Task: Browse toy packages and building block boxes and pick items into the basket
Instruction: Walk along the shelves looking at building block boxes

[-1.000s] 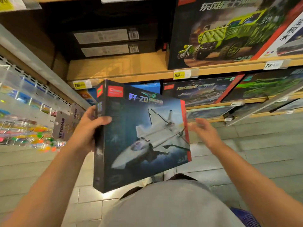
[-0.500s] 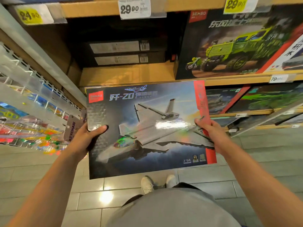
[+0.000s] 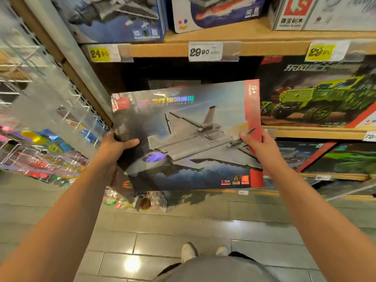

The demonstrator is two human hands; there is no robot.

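Both hands are still gripping the fighter-jet building block box (image 3: pixel 189 137), left hand (image 3: pixel 115 148) on its left edge, right hand (image 3: pixel 257 146) on its right, now lifting it higher toward the dark shelf opening (image 3: pixel 183 70) beside the green truck box (image 3: pixel 317 92).

I'm looking at a box (image 3: pixel 189 139) with a grey jet on blue sky and a red side stripe, next to a black box (image 3: pixel 321 94) with a lime-green truck; price tags (image 3: pixel 100 53) are yellow.

Jet box (image 3: pixel 195 139) seemingly before shelf (image 3: pixel 254 47)
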